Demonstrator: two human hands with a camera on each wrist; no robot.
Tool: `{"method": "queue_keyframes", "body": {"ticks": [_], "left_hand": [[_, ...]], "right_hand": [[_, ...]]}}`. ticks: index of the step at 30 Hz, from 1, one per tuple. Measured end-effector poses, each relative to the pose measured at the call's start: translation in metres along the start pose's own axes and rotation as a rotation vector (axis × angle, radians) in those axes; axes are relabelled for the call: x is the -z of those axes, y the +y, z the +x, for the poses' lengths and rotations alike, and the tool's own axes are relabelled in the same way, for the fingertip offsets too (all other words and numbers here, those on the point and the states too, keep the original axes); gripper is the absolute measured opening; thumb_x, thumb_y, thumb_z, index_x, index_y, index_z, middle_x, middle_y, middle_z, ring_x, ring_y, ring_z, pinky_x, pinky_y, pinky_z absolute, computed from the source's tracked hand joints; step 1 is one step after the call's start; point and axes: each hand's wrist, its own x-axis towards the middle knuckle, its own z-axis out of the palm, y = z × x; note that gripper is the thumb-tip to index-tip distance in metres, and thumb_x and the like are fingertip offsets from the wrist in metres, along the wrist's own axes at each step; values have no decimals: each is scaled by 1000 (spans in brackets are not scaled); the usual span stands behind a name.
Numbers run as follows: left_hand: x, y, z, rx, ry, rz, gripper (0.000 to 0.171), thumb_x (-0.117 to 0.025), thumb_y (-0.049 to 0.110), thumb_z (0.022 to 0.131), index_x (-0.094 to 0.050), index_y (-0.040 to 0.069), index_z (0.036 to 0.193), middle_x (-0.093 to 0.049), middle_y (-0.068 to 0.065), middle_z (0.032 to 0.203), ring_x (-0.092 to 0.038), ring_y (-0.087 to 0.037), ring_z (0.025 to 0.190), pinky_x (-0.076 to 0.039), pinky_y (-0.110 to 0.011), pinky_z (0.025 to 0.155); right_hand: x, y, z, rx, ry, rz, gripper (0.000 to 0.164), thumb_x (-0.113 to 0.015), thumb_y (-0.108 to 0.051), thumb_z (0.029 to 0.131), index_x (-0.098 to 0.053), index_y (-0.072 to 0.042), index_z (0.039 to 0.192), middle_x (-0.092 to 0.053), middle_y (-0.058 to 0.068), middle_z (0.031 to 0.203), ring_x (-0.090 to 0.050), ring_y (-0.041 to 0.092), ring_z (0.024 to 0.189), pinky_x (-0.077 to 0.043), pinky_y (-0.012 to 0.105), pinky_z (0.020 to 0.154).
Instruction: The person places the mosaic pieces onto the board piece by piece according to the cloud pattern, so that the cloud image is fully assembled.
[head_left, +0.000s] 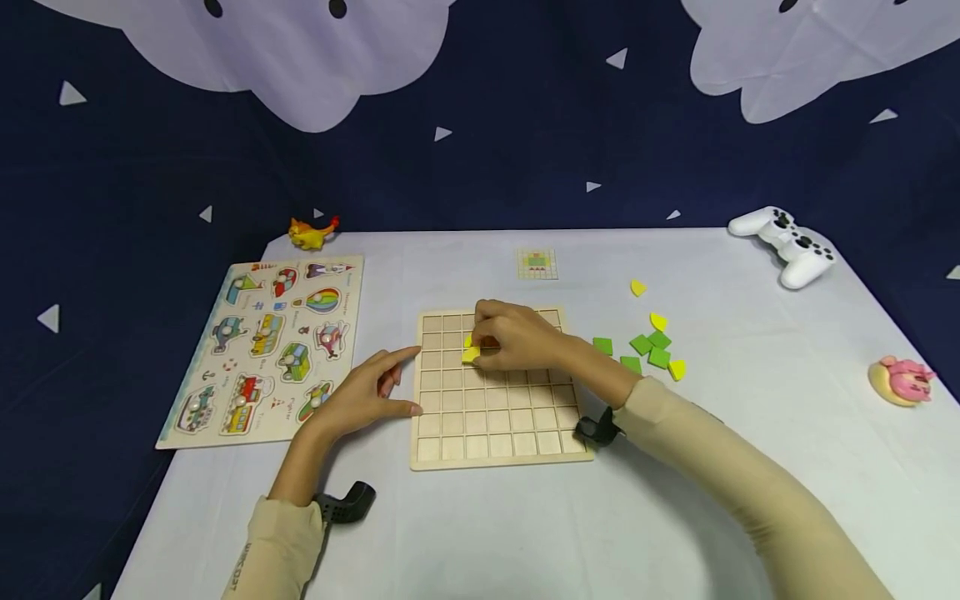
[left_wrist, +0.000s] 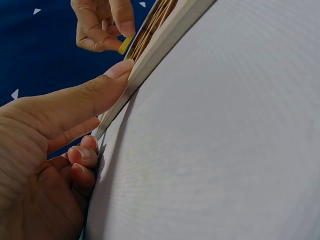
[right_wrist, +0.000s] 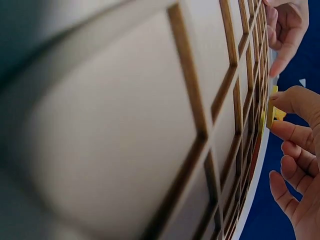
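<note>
Head view shows right hand (head_left: 519, 337) pinching a yellow tile (right_wrist: 270, 111) at the board (head_left: 487, 425), nearer its far edge; left hand (head_left: 362, 397), grasping nothing, touches its left edge. Another yellow piece (head_left: 468, 341), partly hidden, seems already placed; green tiles (head_left: 659, 357) and yellow shapes (head_left: 677, 370) lie loose beyond the right edge.

A white table (head_left: 487, 533) carries a puzzle (head_left: 262, 352), a board (head_left: 498, 422), a card (head_left: 537, 264), green tiles (head_left: 659, 357) and yellow tiles (head_left: 677, 370) (loosely scattered), a controller (head_left: 783, 246), a pink toy (head_left: 903, 382) and an orange cat (head_left: 309, 237).
</note>
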Motion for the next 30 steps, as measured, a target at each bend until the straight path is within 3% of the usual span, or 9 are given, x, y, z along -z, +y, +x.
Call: {"method": "queue_keyframes", "body": {"ticks": [16,22,30], "left_hand": [[1,0,1,0,-3,8,84,-87,25,76,-47,8,148,-45,-4,90,-40,-13,75,-35,-28,69],[0,3,1,-3,-6,9,83,-87,24,76,-47,7,147,-45,-4,91,-40,-13,75,-35,-28,69],[-1,1,0,-9,3,21,83,-87,24,76,-48,6,147,-45,-3,89,-39,-12,74,-35,-28,69]], "right_hand": [[-14,-15,15,-24,35,18,21,-77,-24,86,-77,-7,98,-58,5,93,-48,16,86,-44,25,72],[-12,-15,13,-34,-5,20,16,-76,-24,88,-77,-11,97,-59,4,92,-48,16,85,-43,27,72],[-5,-17,11,4,-33,-81,18,-75,-28,89,-79,-17,102,-57,2,95,-49,17,87,-44,28,74]]}}
